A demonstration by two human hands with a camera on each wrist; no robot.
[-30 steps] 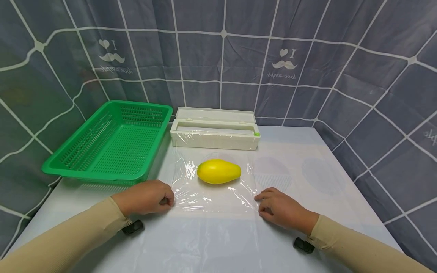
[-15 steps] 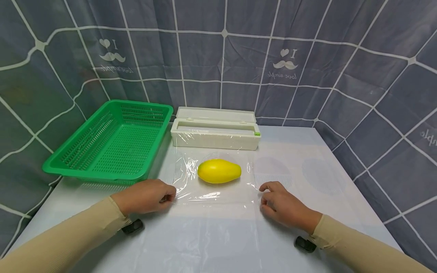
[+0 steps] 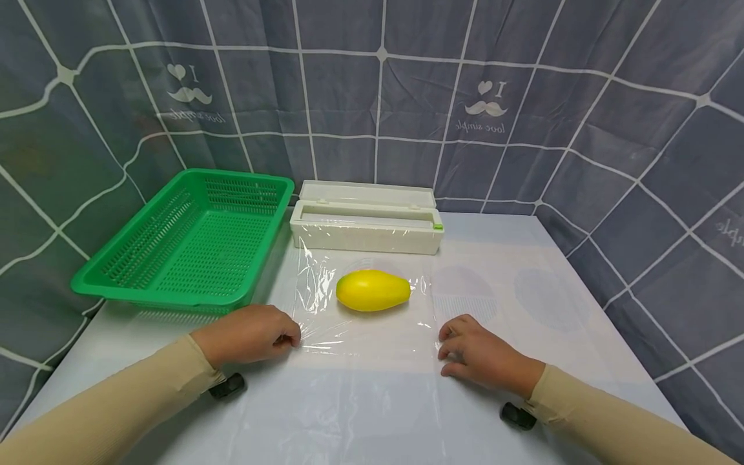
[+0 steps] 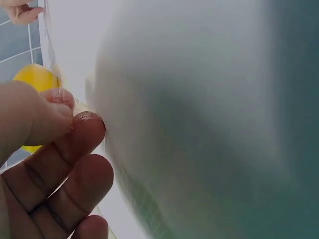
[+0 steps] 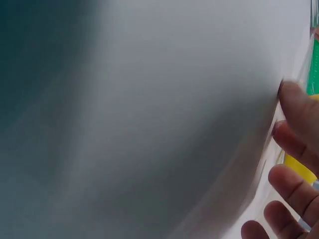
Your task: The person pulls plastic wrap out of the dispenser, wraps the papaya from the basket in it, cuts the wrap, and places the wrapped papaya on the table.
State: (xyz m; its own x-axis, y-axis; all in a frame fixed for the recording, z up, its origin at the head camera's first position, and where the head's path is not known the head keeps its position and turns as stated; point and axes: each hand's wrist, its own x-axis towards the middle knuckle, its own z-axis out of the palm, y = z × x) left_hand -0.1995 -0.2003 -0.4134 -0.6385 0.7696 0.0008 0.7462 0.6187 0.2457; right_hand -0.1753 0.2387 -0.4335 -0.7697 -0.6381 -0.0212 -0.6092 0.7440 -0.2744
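Note:
A yellow papaya-shaped fruit (image 3: pixel 373 290) lies on a sheet of clear cling film (image 3: pixel 349 336), spread out in front of the white cling film dispenser (image 3: pixel 367 236). With thumb and forefinger, my left hand (image 3: pixel 256 334) pinches the film's near left corner; the left wrist view shows film between the fingertips (image 4: pixel 85 118). My right hand (image 3: pixel 485 354) rests by the film's near right corner, its fingers parted. In the right wrist view the thumb (image 5: pixel 295 99) and forefinger stand apart, right at the table surface.
A green plastic basket (image 3: pixel 273 245) stands at the back left, close to the left hand. The dispenser's lid (image 3: pixel 366 192) is raised at the back. A grey checked curtain (image 3: pixel 340 97) encloses the white table (image 3: pixel 349 420) at the back and sides.
The right hand's fingers have moved slightly off the film's right edge and spread apart. The left hand has shifted slightly right, still pinching the film. The fruit stays in place.

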